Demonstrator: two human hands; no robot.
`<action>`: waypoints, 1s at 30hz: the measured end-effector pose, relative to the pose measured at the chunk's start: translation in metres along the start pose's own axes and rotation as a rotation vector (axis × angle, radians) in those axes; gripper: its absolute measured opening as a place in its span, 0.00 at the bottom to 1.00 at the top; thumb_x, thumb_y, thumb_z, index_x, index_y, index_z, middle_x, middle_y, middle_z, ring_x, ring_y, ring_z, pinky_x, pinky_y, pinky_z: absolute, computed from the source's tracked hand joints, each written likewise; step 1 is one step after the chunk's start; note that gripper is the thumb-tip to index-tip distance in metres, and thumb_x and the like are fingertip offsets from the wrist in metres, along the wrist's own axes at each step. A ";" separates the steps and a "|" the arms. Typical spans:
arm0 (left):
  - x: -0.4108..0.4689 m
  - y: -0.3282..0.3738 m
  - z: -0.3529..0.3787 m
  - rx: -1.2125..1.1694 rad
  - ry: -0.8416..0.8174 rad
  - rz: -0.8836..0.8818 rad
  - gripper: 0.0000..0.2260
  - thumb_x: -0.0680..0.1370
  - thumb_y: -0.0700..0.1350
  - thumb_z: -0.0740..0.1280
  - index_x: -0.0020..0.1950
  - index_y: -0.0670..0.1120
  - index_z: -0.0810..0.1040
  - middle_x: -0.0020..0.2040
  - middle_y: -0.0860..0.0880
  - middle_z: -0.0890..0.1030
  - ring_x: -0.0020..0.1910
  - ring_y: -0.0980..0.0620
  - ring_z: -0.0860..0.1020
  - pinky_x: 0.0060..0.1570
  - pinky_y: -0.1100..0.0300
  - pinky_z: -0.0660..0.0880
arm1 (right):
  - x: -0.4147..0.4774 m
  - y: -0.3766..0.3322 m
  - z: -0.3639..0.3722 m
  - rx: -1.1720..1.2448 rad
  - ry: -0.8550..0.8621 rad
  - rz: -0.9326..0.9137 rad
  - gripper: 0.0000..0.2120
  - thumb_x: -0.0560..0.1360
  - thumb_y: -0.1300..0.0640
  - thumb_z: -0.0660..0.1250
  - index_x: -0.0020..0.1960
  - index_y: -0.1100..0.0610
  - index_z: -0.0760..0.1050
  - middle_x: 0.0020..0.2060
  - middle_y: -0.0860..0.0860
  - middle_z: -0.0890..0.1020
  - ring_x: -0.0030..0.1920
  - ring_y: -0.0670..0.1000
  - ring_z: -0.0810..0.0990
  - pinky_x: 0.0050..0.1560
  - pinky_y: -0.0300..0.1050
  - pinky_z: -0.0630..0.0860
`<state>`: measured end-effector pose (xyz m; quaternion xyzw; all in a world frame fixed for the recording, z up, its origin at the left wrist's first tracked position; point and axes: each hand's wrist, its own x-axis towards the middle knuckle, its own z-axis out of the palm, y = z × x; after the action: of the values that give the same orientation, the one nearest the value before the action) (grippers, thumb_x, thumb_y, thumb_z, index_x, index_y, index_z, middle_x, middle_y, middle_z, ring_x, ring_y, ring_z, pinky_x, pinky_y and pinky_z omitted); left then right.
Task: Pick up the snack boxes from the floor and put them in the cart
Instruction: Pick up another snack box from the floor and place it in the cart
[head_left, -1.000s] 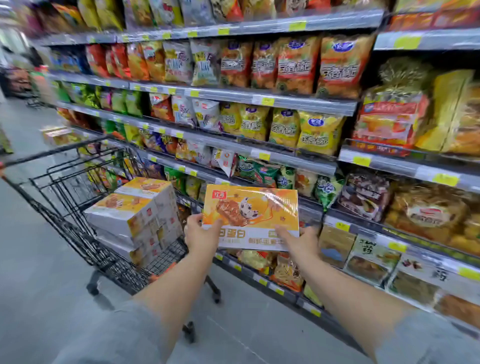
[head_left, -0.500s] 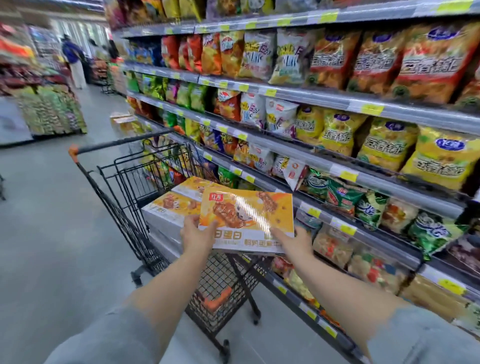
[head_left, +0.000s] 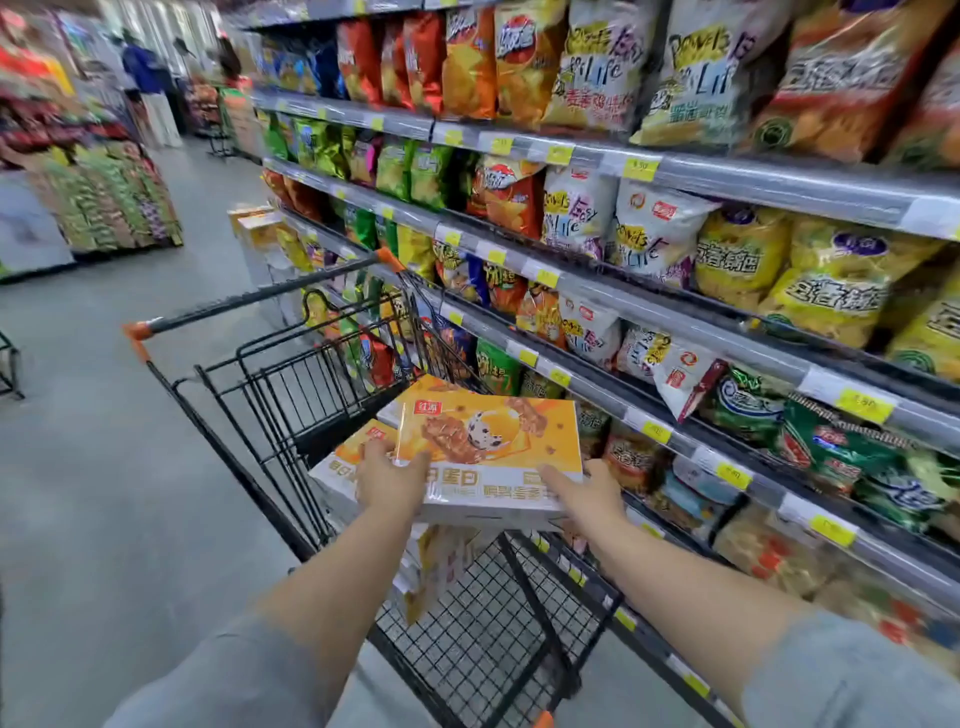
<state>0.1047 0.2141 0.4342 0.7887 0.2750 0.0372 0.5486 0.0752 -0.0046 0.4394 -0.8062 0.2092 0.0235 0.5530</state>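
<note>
As you look down the aisle, bare grey floor (head_left: 104, 493) lies open to your left. Stocked shelves (head_left: 675, 322) run along your right, just beside the black wire cart (head_left: 291, 395). Its orange-tipped handle (head_left: 260, 296) is at the far end, away from you. Inside the cart, a stack of orange snack boxes (head_left: 348, 457) stands on the mesh bottom. You hold one more snack box (head_left: 488, 441) flat over that stack; whether they touch cannot be told. Your left hand (head_left: 389, 478) grips its near left corner, thumb on top. Your right hand (head_left: 587, 493) grips the near right corner, thumb stretched along the top and the other fingers hidden beneath.
</note>
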 end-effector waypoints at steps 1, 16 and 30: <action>0.008 0.001 0.000 0.001 -0.002 0.008 0.25 0.73 0.55 0.70 0.66 0.49 0.68 0.64 0.45 0.73 0.58 0.40 0.75 0.55 0.43 0.77 | 0.006 -0.003 0.006 -0.001 -0.004 0.013 0.16 0.74 0.47 0.69 0.53 0.52 0.65 0.41 0.43 0.73 0.42 0.51 0.75 0.45 0.52 0.77; 0.218 0.054 0.013 0.241 -0.281 0.114 0.26 0.75 0.56 0.68 0.69 0.46 0.70 0.64 0.45 0.76 0.55 0.41 0.77 0.53 0.49 0.77 | 0.112 -0.064 0.117 0.008 0.126 0.202 0.20 0.74 0.43 0.69 0.56 0.55 0.66 0.53 0.52 0.75 0.50 0.56 0.77 0.50 0.51 0.76; 0.290 0.058 0.044 0.435 -0.418 0.170 0.24 0.80 0.48 0.62 0.75 0.49 0.63 0.69 0.45 0.73 0.49 0.42 0.77 0.43 0.51 0.79 | 0.138 -0.066 0.147 0.031 0.071 0.304 0.20 0.74 0.47 0.69 0.60 0.57 0.72 0.51 0.52 0.78 0.49 0.54 0.80 0.54 0.55 0.79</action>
<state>0.3884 0.3002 0.3978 0.8984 0.0909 -0.1397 0.4064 0.2530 0.1045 0.4037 -0.7570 0.3483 0.0753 0.5477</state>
